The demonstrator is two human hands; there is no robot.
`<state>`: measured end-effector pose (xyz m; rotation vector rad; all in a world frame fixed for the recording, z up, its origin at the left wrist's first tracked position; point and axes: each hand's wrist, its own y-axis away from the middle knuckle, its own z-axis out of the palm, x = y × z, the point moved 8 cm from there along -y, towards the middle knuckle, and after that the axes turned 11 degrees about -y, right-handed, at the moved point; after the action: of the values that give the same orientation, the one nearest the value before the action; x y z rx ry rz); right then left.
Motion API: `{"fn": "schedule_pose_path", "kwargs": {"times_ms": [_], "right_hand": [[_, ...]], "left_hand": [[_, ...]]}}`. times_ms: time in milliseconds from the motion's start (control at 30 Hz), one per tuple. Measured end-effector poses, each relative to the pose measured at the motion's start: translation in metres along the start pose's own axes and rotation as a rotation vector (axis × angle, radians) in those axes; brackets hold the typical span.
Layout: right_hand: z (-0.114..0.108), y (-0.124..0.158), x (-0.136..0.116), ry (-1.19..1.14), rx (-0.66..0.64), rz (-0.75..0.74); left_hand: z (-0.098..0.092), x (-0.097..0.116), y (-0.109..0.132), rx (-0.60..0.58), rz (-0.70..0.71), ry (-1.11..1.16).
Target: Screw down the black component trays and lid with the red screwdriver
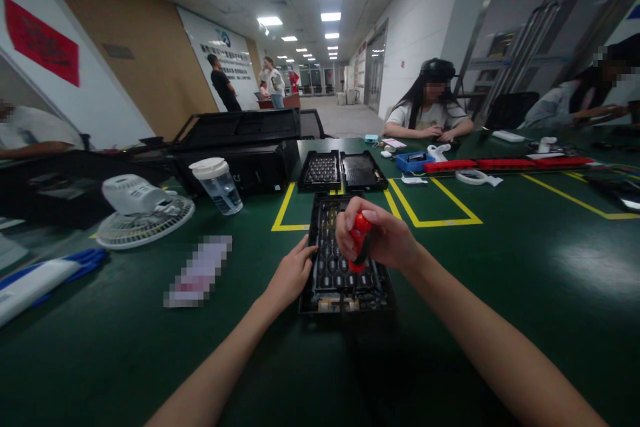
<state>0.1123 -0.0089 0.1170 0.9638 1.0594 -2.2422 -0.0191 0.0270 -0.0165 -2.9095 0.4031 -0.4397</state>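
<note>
A black rectangular case (385, 297) lies on the green table in front of me. Inside it is a honeycomb-patterned black insert (327, 265) with rows of rounded cells. At the case's left wall, my left hand (293, 273) grips the edge, fingers along the side and thumb over the rim. My right hand (383, 233) is closed around a screwdriver (359, 233) with a red and black handle, held upright above the right half of the insert. Its shaft and tip are too dark to make out.
Two more black case parts (364, 172) lie beyond mine, near yellow tape outlines (445, 222). Leftward are a lidded cup (219, 187), a white fan (145, 213) and a large black box (265, 170). A blue tray (413, 161) sits at the right back; people work across the table.
</note>
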Motion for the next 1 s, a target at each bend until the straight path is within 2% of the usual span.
{"fn": "schedule_pose_path", "kwargs": {"times_ms": [667,1000], "right_hand": [[0.0088,0.0029,0.0036,0.019,-0.081,0.048],[0.0047,0.0044,0.0040,0.033,-0.032,0.056]], "left_hand": [[-0.0019,0.0038,0.0004,0.014,0.030,0.060],[0.0001,0.0016,0.0000,0.034,0.040,0.052]]}}
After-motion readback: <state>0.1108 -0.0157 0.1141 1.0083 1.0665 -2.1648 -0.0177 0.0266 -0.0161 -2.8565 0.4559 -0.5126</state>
